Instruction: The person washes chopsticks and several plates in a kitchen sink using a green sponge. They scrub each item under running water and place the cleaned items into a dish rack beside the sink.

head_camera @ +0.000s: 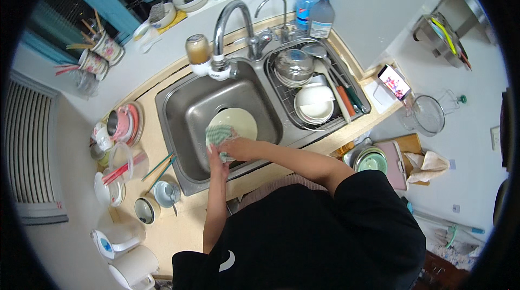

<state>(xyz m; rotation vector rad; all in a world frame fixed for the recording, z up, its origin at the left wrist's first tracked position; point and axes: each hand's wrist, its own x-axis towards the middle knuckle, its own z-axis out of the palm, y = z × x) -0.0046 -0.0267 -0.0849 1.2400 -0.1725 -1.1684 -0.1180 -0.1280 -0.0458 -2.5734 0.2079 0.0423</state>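
Over the metal sink (195, 99), a cream plate (239, 121) is held tilted between both hands. My left hand (216, 160) grips its near left rim. My right hand (239, 147) presses a green-and-white checked cloth (219, 134) against the plate's face; part of the cloth is hidden under the fingers. Above the basin stands the curved chrome faucet (235, 9) with a white filter (217, 69) on its spout. No running water can be made out.
Right of the basin, a drying rack (280, 95) holds white bowls (315, 103), a steel pot (294, 64) and utensils. On the left counter are chopsticks (160, 166), a glass bowl (165, 194), a cup (146, 210), stacked dishes (132, 123) and pitchers (134, 265). A phone (394, 82) leans at the right.
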